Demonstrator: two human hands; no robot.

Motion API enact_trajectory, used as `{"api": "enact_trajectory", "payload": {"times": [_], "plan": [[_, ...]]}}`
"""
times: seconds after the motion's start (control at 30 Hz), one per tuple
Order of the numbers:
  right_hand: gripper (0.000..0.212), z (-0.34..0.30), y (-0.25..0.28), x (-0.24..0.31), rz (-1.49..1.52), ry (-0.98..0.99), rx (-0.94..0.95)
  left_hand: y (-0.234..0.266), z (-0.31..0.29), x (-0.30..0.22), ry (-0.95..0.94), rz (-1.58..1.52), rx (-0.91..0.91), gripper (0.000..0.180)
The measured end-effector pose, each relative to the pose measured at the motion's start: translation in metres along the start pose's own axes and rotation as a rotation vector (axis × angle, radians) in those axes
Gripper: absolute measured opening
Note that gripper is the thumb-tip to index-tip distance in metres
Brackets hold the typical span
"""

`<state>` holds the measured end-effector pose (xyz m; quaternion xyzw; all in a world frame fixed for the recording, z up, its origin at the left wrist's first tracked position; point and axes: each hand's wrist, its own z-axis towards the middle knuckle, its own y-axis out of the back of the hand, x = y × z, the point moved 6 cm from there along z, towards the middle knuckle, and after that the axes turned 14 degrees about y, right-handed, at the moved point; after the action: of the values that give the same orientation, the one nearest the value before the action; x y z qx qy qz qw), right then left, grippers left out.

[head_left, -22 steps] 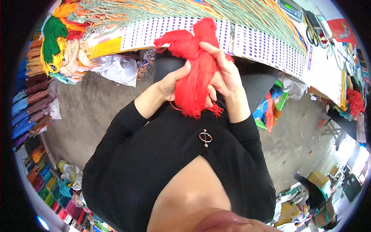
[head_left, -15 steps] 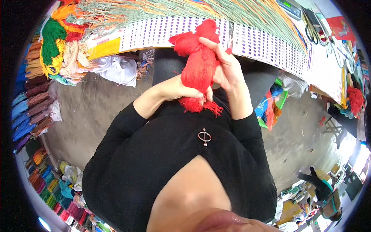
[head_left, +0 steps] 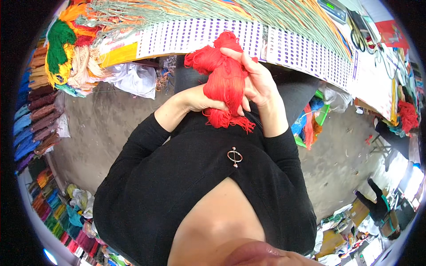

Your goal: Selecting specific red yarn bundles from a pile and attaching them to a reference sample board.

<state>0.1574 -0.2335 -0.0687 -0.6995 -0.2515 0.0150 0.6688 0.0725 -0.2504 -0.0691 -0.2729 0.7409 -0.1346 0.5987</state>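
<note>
A bundle of bright red yarn (head_left: 224,82) is held up in front of my chest, its top lobed and its lower end hanging in loose strands. My left hand (head_left: 202,98) is closed around its lower part, with the fingers partly hidden behind and under the yarn. Up along the right side of the bundle, my right hand (head_left: 259,82) grips it, the thumb side lying across the front near the lobed top. The far end of the bundle overlaps the near edge of the table chart (head_left: 186,40), a white sheet with rows of purple dots.
Long pale green and orange strands (head_left: 177,13) lie across the table's far side. Coloured skeins (head_left: 61,46) hang at its left end; a scale (head_left: 332,9) stands at the far right. A white bag (head_left: 135,81) hangs below the table. A green basket (head_left: 323,114) holds yarn. Another person (head_left: 381,208) is at lower right.
The top of the red yarn bundle has come lower and slightly left, bunching shorter and wider between my hands. The other person at lower right has shifted.
</note>
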Motion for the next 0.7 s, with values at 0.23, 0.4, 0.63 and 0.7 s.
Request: {"api": "enact_trajectory", "payload": {"times": [0.23, 0.4, 0.63, 0.7], "plan": [[0.050, -0.004, 0.001, 0.013, -0.071, 0.135, -0.024, -0.011, 0.005, -0.005, 0.042, -0.140, 0.015, 0.041], [0.056, -0.022, -0.005, 0.056, -0.102, 0.419, -0.078, -0.018, 0.021, 0.002, 0.097, -0.135, 0.048, 0.053], [0.043, -0.177, -0.015, 0.267, -0.423, 1.139, -0.333, -0.041, 0.067, 0.022, 0.204, 0.523, 0.134, 0.057], [0.043, -0.223, -0.047, 0.325, -0.655, 1.165, -0.138, -0.047, 0.073, 0.017, -0.003, 0.598, 0.077, 0.060]]}}
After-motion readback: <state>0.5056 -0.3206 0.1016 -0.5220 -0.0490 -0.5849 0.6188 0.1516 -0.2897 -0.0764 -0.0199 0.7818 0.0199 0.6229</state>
